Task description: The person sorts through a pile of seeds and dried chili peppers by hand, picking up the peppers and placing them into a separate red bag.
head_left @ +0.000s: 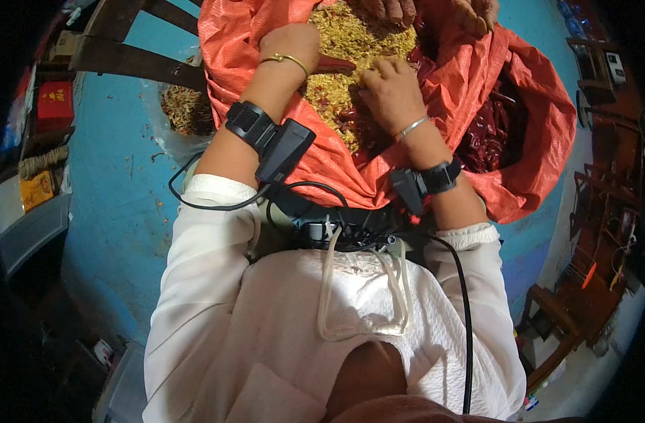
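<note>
My left hand point(292, 46) is closed, with a long dark red dried chili point(336, 65) sticking out from it to the right. Yellow chili seeds point(326, 95) fill the orange-red woven bag point(231, 39) beneath, mixed with a few red pieces. My right hand point(393, 92) rests palm down on the seeds, its fingers bent and slightly apart; nothing shows in them. Beyond it, at the top edge, are another person's two hands point(394, 8), one over the seeds, one at the bag's fold.
A second open part of orange-red sack point(548, 134) on the right holds dark red chilies point(490, 134). A clear plastic bag of dried scraps point(185, 109) lies on the blue floor point(114, 211) beside a dark wooden chair point(136, 60). Cables hang at my waist.
</note>
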Motion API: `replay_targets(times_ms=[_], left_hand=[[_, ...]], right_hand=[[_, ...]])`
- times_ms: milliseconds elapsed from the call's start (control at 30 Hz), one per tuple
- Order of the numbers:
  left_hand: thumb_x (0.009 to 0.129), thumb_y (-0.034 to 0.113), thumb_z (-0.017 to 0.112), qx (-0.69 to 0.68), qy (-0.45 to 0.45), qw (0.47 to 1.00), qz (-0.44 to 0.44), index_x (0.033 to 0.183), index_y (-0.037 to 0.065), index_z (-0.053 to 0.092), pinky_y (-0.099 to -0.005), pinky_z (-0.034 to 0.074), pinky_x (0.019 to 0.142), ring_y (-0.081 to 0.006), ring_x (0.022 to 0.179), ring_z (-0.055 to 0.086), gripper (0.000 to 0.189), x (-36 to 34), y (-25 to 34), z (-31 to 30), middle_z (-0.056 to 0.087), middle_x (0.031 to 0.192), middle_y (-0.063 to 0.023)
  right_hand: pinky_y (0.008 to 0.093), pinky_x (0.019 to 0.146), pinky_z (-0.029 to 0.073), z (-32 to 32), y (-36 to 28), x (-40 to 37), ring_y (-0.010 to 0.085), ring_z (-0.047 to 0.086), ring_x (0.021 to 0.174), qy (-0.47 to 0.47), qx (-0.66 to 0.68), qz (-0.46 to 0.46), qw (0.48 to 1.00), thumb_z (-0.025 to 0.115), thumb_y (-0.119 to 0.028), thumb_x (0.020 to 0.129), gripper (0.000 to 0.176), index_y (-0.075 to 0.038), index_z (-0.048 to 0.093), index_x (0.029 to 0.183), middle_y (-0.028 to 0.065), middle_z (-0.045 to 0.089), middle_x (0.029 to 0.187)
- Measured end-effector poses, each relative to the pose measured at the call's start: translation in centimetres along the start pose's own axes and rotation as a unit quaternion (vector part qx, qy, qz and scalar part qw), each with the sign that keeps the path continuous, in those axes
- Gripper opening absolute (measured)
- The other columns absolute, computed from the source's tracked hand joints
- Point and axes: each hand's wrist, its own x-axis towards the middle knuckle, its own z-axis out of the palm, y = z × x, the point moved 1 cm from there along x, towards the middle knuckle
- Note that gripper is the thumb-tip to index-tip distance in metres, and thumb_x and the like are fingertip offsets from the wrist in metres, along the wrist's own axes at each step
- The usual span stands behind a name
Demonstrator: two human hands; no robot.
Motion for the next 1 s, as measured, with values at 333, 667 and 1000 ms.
replay_targets(times_ms=[333,667,1000], left_hand=[[0.074,0.014,0.047,0.015,-0.084,0.993,0.077,0.093,0.009,0.061,-0.0388,0.045,0.075,-0.0313,0.084,0.057,0.024,1.8,1.0,3.4,0.06,0.088,-0.0146],[0.077,0.023,0.047,-0.183,0.089,0.97,0.134,0.092,0.011,0.06,-0.0373,0.044,0.073,-0.0308,0.08,0.056,0.024,3.6,3.7,3.9,0.059,0.085,-0.0149],[0.075,0.029,0.054,-0.095,0.15,0.98,0.092,0.08,0.01,0.059,-0.0408,0.046,0.064,-0.0292,0.074,0.058,0.02,4.6,7.0,5.0,0.06,0.076,-0.0114]], right_hand=[[0.0328,0.069,0.043,0.8,-0.8,-2.5,0.0243,0.05,0.077,-0.063,0.131,-0.07,0.987,0.052,-0.012,0.068,0.01,-0.007,0.056,0.076,0.0079,0.053,0.077],[0.0336,0.063,0.046,-1.0,1.4,-2.1,0.0245,0.053,0.073,0.0,0.106,0.029,0.994,0.055,-0.014,0.071,0.008,-0.008,0.057,0.075,0.0067,0.055,0.072],[0.0347,0.06,0.044,0.1,1.9,-2.5,0.0261,0.053,0.07,-0.006,0.106,0.012,0.994,0.058,-0.015,0.07,0.012,-0.009,0.055,0.079,0.0077,0.053,0.069]])
